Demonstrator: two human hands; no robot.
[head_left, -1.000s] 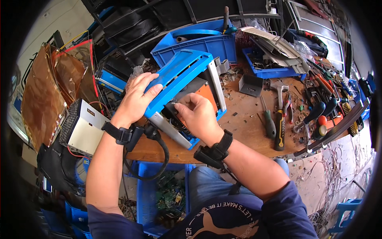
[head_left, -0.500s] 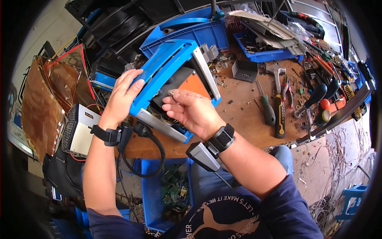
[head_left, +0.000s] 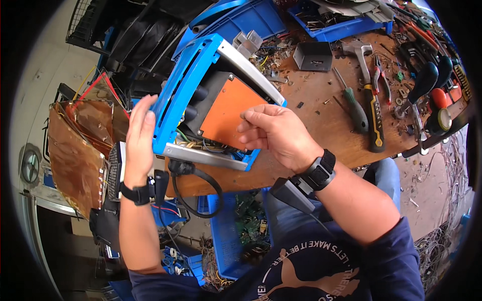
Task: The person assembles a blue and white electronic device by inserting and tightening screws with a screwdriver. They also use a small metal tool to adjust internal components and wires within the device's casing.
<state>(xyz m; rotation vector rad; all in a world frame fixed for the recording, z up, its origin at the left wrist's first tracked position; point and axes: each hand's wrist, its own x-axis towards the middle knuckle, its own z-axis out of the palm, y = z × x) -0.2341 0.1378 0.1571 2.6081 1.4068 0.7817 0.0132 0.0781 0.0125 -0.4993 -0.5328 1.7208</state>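
A blue-framed metal unit [head_left: 187,90] with silver side bars stands tilted on the bench in front of me. Inside it sits a black box with an orange panel [head_left: 228,113], with dark cylinders and wires beside it. My left hand [head_left: 139,133] lies flat along the frame's left side, fingers stretched out. Over the orange panel's right edge, my right hand [head_left: 281,131] pinches a small greyish metal piece [head_left: 243,115] between thumb and forefinger; its exact kind is too small to make out. A thick black cable [head_left: 213,188] hangs from the unit's near side.
On the wooden bench [head_left: 311,130] to the right lie a hammer [head_left: 372,108], a green-handled screwdriver [head_left: 354,110] and red-handled pliers [head_left: 382,83]. Beyond are a black metal bracket [head_left: 312,56] and blue bins [head_left: 241,25]. Below the edge, a blue crate [head_left: 224,236] holds circuit boards.
My right hand has drawn back to the right from inside the frame, with the small metal piece in its fingertips. The unit has turned, showing more orange panel; my left fingers have straightened. The view has shifted.
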